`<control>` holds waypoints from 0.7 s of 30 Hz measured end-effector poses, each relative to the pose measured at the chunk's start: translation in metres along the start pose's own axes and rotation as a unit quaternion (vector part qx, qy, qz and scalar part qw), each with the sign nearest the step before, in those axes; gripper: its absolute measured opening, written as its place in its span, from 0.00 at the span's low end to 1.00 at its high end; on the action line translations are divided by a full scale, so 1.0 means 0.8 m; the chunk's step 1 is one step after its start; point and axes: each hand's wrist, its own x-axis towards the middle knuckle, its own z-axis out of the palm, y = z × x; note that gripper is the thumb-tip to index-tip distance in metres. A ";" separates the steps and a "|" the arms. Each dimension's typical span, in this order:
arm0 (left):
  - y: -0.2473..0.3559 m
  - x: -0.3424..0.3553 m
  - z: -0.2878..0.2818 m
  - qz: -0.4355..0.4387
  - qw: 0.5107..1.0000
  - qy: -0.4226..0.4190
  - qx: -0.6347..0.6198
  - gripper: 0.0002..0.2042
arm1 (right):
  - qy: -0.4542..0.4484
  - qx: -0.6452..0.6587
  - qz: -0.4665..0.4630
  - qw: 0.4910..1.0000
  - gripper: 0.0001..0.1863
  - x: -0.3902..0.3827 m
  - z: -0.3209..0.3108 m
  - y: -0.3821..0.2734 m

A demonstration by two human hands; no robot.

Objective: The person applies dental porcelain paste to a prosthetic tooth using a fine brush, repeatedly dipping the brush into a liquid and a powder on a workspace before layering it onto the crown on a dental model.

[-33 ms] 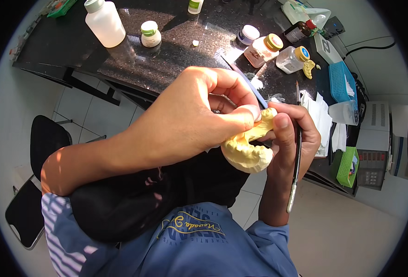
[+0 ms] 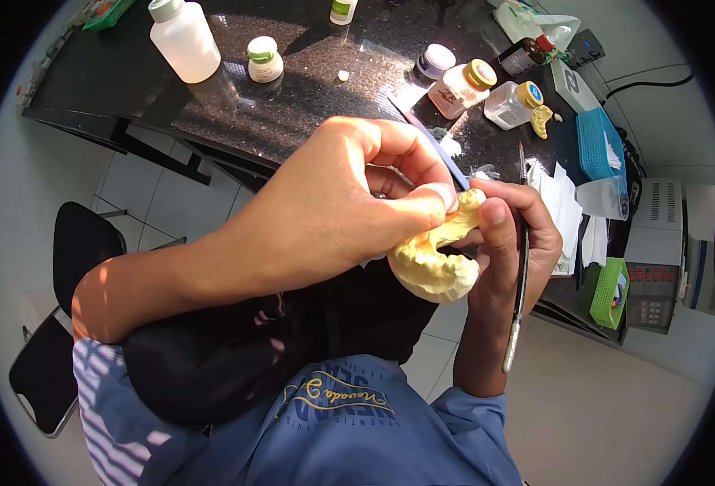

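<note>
A pale yellow plaster dental cast (image 2: 434, 274), horseshoe-shaped with tooth forms along its ridge, is held up between my two hands, off the table. My left hand (image 2: 349, 194) is closed on it, thumb and fingertips pressed against its upper arm; whether something small lies under them is hidden. My right hand (image 2: 527, 227) grips the cast from the right, its thumb near the cast's upper end. A thin dark-handled brush (image 2: 524, 267) also runs through my right hand, bristles up. A slim blue tool (image 2: 432, 144) slants down toward my fingertips; which hand carries it, I cannot tell.
On the dark speckled table (image 2: 317, 105) stand a white bottle (image 2: 186, 44), a green-capped jar (image 2: 264, 61) and several yellow- or white-lidded jars (image 2: 459, 89). Another yellow cast piece (image 2: 541, 121), paper sheets (image 2: 556, 202), a blue basket (image 2: 599, 142) and a green basket (image 2: 608, 292) lie right.
</note>
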 end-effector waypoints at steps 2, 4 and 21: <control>0.000 0.000 -0.001 -0.008 1.000 0.004 0.003 0.05 | 0.004 -0.004 0.006 1.000 0.10 0.000 0.001 0.000; 0.000 -0.001 -0.002 -0.012 1.000 0.001 0.009 0.04 | 0.005 -0.005 0.009 1.000 0.10 -0.001 0.002 0.000; -0.001 -0.001 -0.001 -0.014 1.000 0.010 0.012 0.04 | -0.010 -0.008 0.001 1.000 0.09 -0.001 0.001 0.004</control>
